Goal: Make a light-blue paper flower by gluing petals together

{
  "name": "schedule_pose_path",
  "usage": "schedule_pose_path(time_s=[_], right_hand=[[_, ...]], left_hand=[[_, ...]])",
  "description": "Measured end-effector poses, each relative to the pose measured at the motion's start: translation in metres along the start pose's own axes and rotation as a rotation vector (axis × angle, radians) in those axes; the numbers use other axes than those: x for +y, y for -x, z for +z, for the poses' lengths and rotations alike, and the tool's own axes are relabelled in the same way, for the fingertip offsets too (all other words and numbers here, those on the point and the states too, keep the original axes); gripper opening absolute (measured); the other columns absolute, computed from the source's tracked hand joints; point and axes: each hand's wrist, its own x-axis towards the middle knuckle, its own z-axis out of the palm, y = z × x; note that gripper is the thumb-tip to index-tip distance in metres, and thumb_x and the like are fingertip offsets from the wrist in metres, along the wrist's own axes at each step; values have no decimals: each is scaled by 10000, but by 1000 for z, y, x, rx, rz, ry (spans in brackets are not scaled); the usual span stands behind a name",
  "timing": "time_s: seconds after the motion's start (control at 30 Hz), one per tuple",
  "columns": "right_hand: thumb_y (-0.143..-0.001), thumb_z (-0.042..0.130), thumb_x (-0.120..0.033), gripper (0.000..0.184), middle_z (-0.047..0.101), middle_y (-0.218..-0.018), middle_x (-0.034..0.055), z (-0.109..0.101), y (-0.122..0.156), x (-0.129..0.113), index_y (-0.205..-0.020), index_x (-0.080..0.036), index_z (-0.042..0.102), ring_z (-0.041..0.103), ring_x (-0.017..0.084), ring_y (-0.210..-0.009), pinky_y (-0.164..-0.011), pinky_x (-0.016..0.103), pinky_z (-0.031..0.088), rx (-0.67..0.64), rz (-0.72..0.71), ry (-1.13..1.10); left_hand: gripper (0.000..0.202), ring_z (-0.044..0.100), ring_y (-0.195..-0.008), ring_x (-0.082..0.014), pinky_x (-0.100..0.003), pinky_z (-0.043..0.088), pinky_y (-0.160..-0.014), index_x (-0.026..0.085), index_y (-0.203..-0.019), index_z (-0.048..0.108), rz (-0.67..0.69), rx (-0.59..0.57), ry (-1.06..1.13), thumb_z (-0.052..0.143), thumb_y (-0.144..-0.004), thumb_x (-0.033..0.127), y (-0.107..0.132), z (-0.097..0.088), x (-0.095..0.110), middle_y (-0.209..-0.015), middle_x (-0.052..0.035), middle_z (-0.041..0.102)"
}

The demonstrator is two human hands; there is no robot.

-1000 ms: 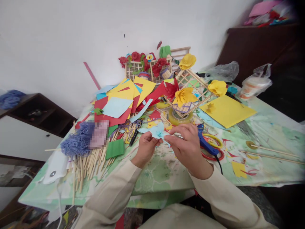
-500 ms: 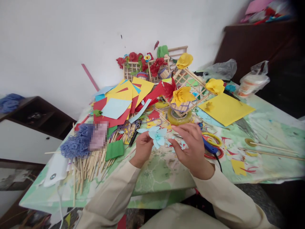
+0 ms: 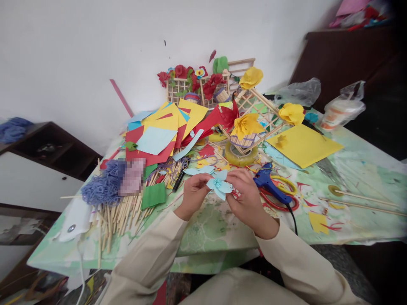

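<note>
A light blue paper flower (image 3: pixel 219 185) with pointed petals is held between my two hands, above the near part of the table. My left hand (image 3: pixel 194 194) pinches it from the left. From the other side, the fingers of my right hand (image 3: pixel 246 195) are closed on its right petals. Another pale blue paper piece (image 3: pixel 199 170) lies just beyond my left fingertips. Right of my right hand rests a blue glue gun (image 3: pixel 274 186), next to yellow-handled scissors (image 3: pixel 288 185).
Bamboo sticks (image 3: pixel 122 220), blue yarn (image 3: pixel 103 186) and a green paper roll (image 3: pixel 154 195) cover the left side. Coloured paper sheets (image 3: pixel 159 142) lie behind. A stick lattice with yellow flowers (image 3: pixel 246 126) leans over a tape roll (image 3: pixel 240 157). A bagged cup (image 3: pixel 341 112) stands back right.
My right hand has moved left and closed onto the flower, where it was apart with its fingers spread. The flower has shifted slightly right. The glue gun now shows more fully.
</note>
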Motion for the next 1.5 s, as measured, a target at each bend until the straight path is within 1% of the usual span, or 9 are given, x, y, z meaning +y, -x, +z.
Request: schedule_pose_path(time_s=[0.2,0.37,0.47,0.67,0.8,0.97,1.27,1.4,1.5], right_hand=[[-788,557,-117,246,644,-955,51,1,0,-1,-997,-225,631,533,220,-925,-838,414,435,34,-7,26],[-785,592,-156,333,625,-1010,72,-2,4,-6,-1110,-223,565,535,233,-969,-881,442,423,185,-27,89],[-781,568,-114,362,598,-987,67,-6,5,-10,-1120,-241,558,541,221,-938,-845,432,434,243,-105,106],[-772,537,-78,354,592,-931,46,-11,5,-11,-1068,-259,608,545,200,-878,-813,429,434,187,-230,126],[-786,546,-86,271,605,-918,43,-11,2,-9,-974,-253,645,543,200,-876,-820,433,430,200,-191,113],[-803,545,-98,245,615,-898,41,-12,1,-7,-948,-258,662,545,205,-880,-815,427,432,221,-162,104],[-808,569,-128,254,613,-917,41,-12,3,-4,-990,-279,662,555,212,-906,-819,431,455,225,-100,104],[-806,594,-155,223,613,-929,49,-22,6,9,-989,-260,666,553,222,-920,-825,425,449,246,-37,171],[-821,596,-196,141,621,-913,52,-27,7,19,-930,-240,674,555,223,-903,-798,412,449,211,34,213]], left_hand=[[32,619,-640,-138,-268,491,-646,188,-720,727,35,-11,-58,717,-705,214,-1,0,1,-684,-14,699],[45,619,-646,-144,-285,490,-665,190,-694,733,95,-15,-77,701,-723,203,-2,0,2,-667,-15,697],[44,611,-648,-136,-271,480,-659,193,-709,734,73,-23,-69,695,-730,195,-2,0,2,-687,-13,699],[118,574,-604,-128,-260,468,-620,175,-659,713,-60,-1,-37,734,-700,283,1,-1,-3,-650,-19,669],[179,570,-625,-130,-266,474,-635,182,-714,722,-166,52,78,774,-652,342,5,-3,-15,-691,-24,674],[172,587,-658,-128,-266,482,-667,182,-719,725,-184,69,96,783,-646,326,6,-3,-20,-742,-31,694],[279,601,-616,-120,-268,503,-641,169,-719,692,-234,111,191,817,-590,382,2,2,-13,-666,-4,671],[290,596,-540,-87,-213,482,-569,161,-706,644,-311,216,269,812,-605,375,-7,5,1,-609,20,656],[291,603,-522,-75,-187,473,-534,153,-743,628,-379,296,293,804,-620,350,-11,5,10,-647,12,677]])
